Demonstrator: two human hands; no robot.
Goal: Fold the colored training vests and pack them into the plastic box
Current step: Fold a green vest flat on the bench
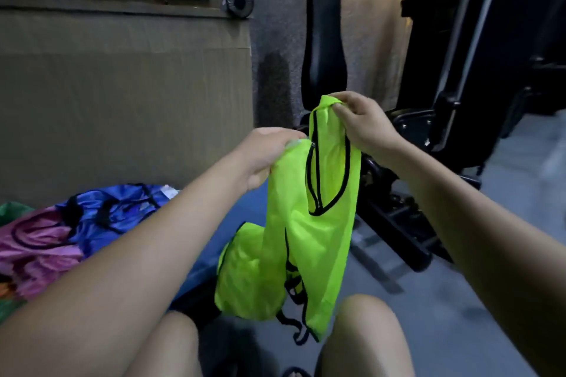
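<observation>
Two shoulder straps carry the green vest (318, 236) lengthwise downward, right hand (364, 122) pinching one higher (and farther) than left hand (269, 156) grips the other.

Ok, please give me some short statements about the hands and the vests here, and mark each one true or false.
1. Both hands hold the green vest. True: the left hand and the right hand each grip its top.
2. The green vest lies folded flat on the floor. False: it hangs unfolded in the air between the hands.
3. A blue vest and a pink vest lie in a pile to the person's left. True.
4. The green vest has white trim. False: the trim is black.
5. The right hand is higher than the left hand. True.
</observation>
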